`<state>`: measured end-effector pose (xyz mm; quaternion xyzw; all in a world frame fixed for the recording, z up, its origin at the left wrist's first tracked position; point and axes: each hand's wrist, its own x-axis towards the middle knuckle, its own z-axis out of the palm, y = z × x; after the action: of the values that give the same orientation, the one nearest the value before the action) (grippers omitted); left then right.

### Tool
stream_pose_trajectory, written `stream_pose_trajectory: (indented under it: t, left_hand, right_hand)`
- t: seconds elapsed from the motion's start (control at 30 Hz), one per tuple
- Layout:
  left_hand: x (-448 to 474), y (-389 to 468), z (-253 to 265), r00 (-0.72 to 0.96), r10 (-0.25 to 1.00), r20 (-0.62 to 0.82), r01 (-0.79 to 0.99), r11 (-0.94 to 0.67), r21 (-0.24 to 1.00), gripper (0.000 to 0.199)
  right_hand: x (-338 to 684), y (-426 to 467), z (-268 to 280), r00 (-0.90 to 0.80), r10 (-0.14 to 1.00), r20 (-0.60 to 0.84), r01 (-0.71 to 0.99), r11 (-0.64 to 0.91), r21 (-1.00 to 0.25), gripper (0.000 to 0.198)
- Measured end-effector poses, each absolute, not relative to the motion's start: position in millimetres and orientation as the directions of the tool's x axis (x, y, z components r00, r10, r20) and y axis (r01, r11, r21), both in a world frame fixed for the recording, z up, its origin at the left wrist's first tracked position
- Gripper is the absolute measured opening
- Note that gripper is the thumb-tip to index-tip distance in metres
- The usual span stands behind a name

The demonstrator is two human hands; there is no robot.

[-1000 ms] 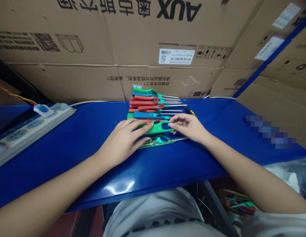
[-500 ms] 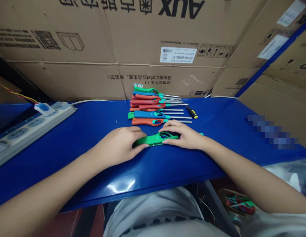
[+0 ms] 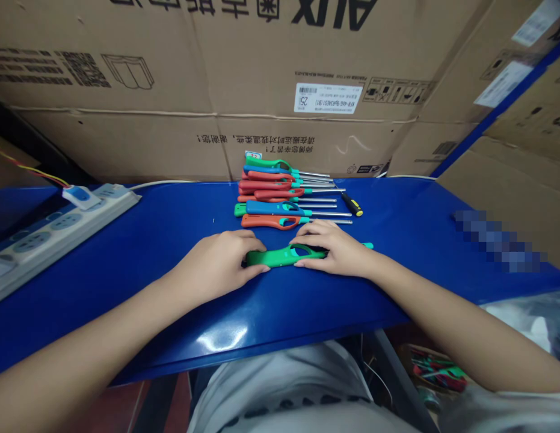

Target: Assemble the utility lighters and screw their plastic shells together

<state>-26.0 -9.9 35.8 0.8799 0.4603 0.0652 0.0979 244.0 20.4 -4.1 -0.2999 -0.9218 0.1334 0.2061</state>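
Observation:
A green long-nosed lighter (image 3: 280,257) lies level near the middle of the blue tabletop, held between both hands. My left hand (image 3: 234,255) is closed on the butt of its handle, thumb in front and fingers behind. Around the trigger end, my right hand (image 3: 331,248) pinches the body and hides part of it; a teal piece (image 3: 368,245) shows beyond that hand. Just behind lies a pile of lighters with metal nozzles: an orange one (image 3: 270,222) in front, then a blue one (image 3: 275,208), with red and green ones further back.
A black and yellow screwdriver (image 3: 352,204) lies right of the pile. On the left is a white power strip (image 3: 65,225) with a plug in it. Large cardboard boxes (image 3: 171,141) stand along the back. A box of coloured parts (image 3: 435,367) sits below the table at right.
The green lighter has rolled slightly in my hands; the gap along its front lower edge now looks closed. Both hands keep nearly the same place.

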Motion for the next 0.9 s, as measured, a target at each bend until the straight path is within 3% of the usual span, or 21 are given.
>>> stream_pose_trajectory:
  t: [0.1, 0.2, 0.3, 0.4, 0.53, 0.77, 0.9]
  left_hand:
    - [-24.2, -12.3, 34.2, 0.567, 0.824, 0.013, 0.802, -0.555, 0.222, 0.019]
    - [-19.9, -17.9, 32.4, 0.579, 0.815, 0.013, 0.812, -0.578, 0.087, 0.017]
    - [-17.7, -18.2, 28.8, 0.63, 0.776, 0.017, 0.776, -0.63, -0.031, 0.019]
    - [-20.5, -10.0, 23.7, 0.709, 0.704, 0.035, 0.703, -0.71, 0.043, 0.028]
    - [-25.2, -0.5, 19.0, 0.739, 0.666, 0.101, 0.655, -0.745, 0.127, 0.035]
    - [-13.6, -10.7, 16.0, 0.696, 0.708, 0.123, 0.711, -0.703, 0.025, 0.029]
    - [-2.4, -18.7, 12.5, 0.686, 0.718, 0.116, 0.716, -0.695, 0.069, 0.026]
  right_hand:
    - [242.8, 19.2, -5.7, -0.723, 0.616, 0.313, 0.515, 0.783, -0.349, 0.04]
    - [244.3, 19.0, -7.1, -0.725, 0.607, 0.326, 0.528, 0.794, -0.302, 0.043]
    - [249.4, 21.1, -6.4, -0.778, 0.526, 0.344, 0.479, 0.851, -0.217, 0.037]
    - [254.8, 23.4, -3.6, -0.794, 0.467, 0.389, 0.439, 0.883, -0.164, 0.033]
    - [256.8, 23.0, 0.7, -0.766, 0.494, 0.411, 0.485, 0.864, -0.134, 0.029]
    - [248.6, 18.2, -0.3, -0.759, 0.451, 0.468, 0.501, 0.865, -0.022, 0.027]
    - [239.7, 13.8, -2.4, -0.772, 0.424, 0.474, 0.465, 0.884, -0.034, 0.029]
